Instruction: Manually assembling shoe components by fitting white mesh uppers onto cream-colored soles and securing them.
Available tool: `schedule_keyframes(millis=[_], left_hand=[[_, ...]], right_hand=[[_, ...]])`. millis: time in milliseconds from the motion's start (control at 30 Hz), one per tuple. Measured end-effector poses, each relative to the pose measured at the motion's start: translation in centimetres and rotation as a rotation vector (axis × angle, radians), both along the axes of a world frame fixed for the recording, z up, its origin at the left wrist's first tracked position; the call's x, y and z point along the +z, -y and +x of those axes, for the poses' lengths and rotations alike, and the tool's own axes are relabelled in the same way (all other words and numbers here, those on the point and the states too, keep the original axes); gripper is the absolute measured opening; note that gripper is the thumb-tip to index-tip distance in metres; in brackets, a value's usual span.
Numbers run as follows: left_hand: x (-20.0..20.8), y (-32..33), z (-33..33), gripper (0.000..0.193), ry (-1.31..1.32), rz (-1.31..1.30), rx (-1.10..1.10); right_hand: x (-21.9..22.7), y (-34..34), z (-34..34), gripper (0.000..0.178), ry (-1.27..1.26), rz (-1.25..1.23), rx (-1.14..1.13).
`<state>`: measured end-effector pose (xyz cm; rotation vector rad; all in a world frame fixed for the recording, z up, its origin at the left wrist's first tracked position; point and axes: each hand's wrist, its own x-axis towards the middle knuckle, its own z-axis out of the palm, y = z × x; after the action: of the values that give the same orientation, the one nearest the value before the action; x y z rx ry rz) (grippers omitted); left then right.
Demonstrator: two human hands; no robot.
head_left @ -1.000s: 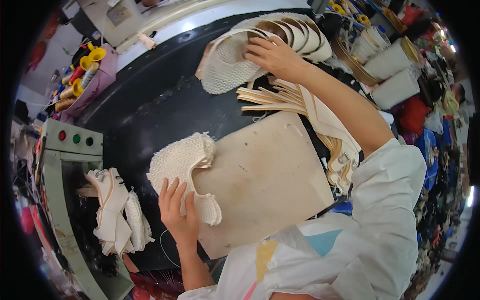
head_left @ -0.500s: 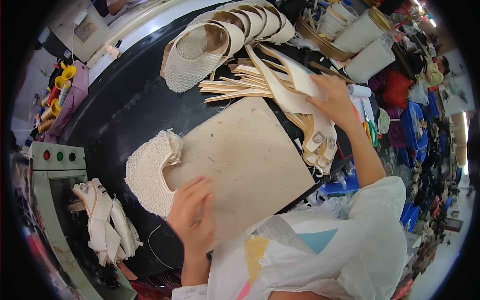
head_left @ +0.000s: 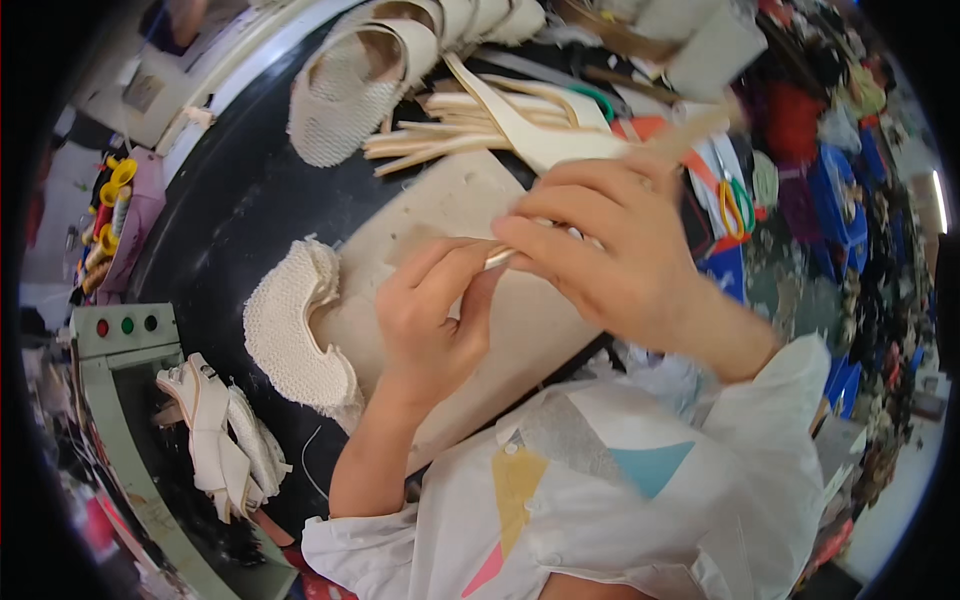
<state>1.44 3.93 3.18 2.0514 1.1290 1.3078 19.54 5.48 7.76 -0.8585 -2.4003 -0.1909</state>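
Note:
My left hand (head_left: pixel 430 310) pinches one end of a white shoe strap (head_left: pixel 497 259) above the beige board (head_left: pixel 540 340). My right hand (head_left: pixel 620 250) grips the same strap close by. Its other end runs past the right hand, pale and blurred; most of the strap is hidden by the fingers. Left of my hands, a stack of cream knitted shoe pieces (head_left: pixel 282 325) lies partly on the board. Beyond the right hand are a wide white strap (head_left: pixel 545 140) and a pile of narrow cream straps (head_left: pixel 440 143).
Mesh shoe uppers (head_left: pixel 330 120) stand in a row at the back. Scissors (head_left: pixel 735 205) with orange and green handles lie at the right. On the left are a button box (head_left: pixel 125 325), thread spools (head_left: pixel 112 205) and more white straps (head_left: pixel 218 450).
My right hand has come from the strap pile toward the middle with a strap. My left hand has risen from beside the knitted stack and now pinches that strap's end.

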Motion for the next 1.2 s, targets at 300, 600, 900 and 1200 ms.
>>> schedule_keyframes(millis=[300,600,900,1200], left_hand=[[-5.0,3.3,-0.9,0.028,-0.391,0.486,-0.142],[-5.6,5.9,-1.1,0.023,-0.461,0.455,-0.035],[-6.5,6.1,-2.3,0.016,-0.462,0.638,0.014],[-5.6,6.0,-2.4,0.005,-0.557,0.592,-0.163]], right_hand=[[-5.3,1.8,1.2,0.012,-0.319,-1.428,0.009],[-6.3,4.0,-0.5,0.015,-0.475,-1.608,-0.117],[-8.1,5.0,-1.5,0.021,-0.47,-1.493,-0.197],[-8.4,4.8,-2.7,0.025,-0.402,-1.507,-0.137]])
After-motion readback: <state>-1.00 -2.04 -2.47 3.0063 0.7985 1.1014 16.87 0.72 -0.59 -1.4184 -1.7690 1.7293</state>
